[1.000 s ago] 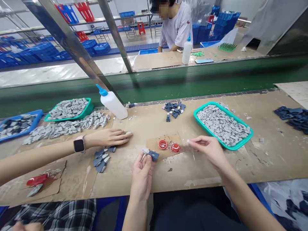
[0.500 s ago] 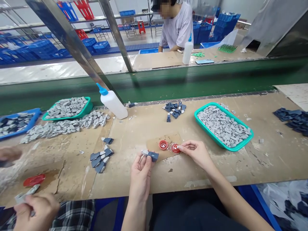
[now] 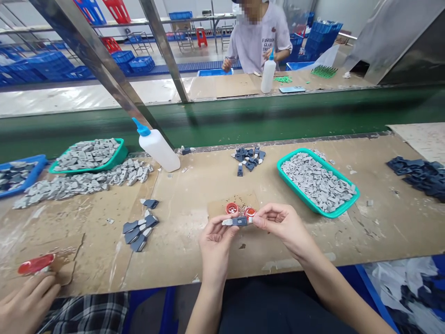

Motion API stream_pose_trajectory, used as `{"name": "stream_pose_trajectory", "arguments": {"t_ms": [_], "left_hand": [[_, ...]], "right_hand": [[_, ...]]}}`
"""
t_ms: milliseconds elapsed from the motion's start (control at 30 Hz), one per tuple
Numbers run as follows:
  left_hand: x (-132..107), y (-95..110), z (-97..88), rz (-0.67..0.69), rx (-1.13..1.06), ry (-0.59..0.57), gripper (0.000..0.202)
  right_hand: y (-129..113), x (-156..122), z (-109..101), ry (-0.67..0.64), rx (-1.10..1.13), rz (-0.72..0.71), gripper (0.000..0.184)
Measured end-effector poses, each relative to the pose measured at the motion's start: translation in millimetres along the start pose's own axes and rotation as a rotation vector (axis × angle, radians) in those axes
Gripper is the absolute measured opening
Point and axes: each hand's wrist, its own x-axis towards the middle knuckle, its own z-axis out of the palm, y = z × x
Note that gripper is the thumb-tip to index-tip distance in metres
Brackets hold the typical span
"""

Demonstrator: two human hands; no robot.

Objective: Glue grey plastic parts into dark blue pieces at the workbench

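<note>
Both pinching, left hand [image 3: 217, 246] and right hand [image 3: 283, 225] hold a grey piece [image 3: 236, 221] over cardboard [image 3: 194, 250]; blue crates [image 3: 132, 64] beyond

- Pale walls close off the far end of a large factory hall [image 3: 333, 9].
- A smooth, pale floor [image 3: 174, 58] runs back, with a long blue mat [image 3: 194, 68] lying across it.
- Stacks of blue plastic crates [image 3: 45, 65] stand at the left, and more [image 3: 321, 37] are piled at the far right.
- Red crates [image 3: 118, 7] sit high on a long metal rack [image 3: 104, 23].
- A red stool [image 3: 201, 37] and metal-framed chairs [image 3: 184, 41] stand beyond.
- Steel uprights [image 3: 163, 51] rise beside a green conveyor belt [image 3: 222, 113].
- A cardboard-topped desk [image 3: 222, 86] lines the belt's far side.
- A grey metal hood [image 3: 403, 41] slants at the right.
- Bright, even indoor light fills the hall.
</note>
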Motion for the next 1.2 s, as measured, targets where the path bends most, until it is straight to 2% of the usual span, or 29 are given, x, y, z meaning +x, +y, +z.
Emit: {"name": "stream_pose_trajectory", "arguments": {"t_ms": [167,333,567,667,767,867,967,1033,1100,1133,1200], "left_hand": [[-2.1,4.1,3.9,-0.02,0.018,0.001,0.023],[-4.1,3.4,5.0,-0.007,0.065,-0.018,0.024],[-4.1,3.1,5.7,-0.024,0.112,-0.105,0.017],[-4.9,3.3,5.8,-0.002,0.133,-0.122,0.016],[-4.7,3.6,8.8,0.011,0.156,-0.141,0.016],[-0.3,7.4,13.5,-0.037,0.175,-0.17,0.02],[12.5,17.3,8.5,0.005,0.25,-0.134,0.022],[28.2,26.8,-7.7,0.105,0.359,-0.043,0.026],[49.6,36.8,-34.8,0.181,0.545,0.05,0.032],[61.5,41.6,-50.9,0.19,0.698,0.11,0.036],[84.7,50.0,-83.4,0.175,1.126,0.148,0.035]], "right_hand": [[5.0,4.3,4.1,-0.058,0.028,0.028,0.024],[8.7,5.3,2.9,-0.106,-0.036,0.092,0.031],[9.1,8.4,-16.2,-0.348,-0.05,0.178,0.032],[11.5,7.5,-19.9,-0.357,-0.026,0.17,0.03],[10.1,4.5,-15.3,-0.272,-0.062,0.105,0.025],[2.4,4.1,-14.1,-0.214,-0.124,0.043,0.025],[-8.5,11.8,-35.2,-0.123,-0.223,-0.041,0.031],[-13.6,21.2,-64.0,0.085,-0.386,-0.104,0.032],[-14.6,32.7,-97.1,0.377,-0.615,-0.106,0.029],[-13.6,38.9,-112.1,0.497,-0.73,-0.076,0.026],[-9.3,52.0,-133.9,0.614,-0.922,0.019,0.021]]}}
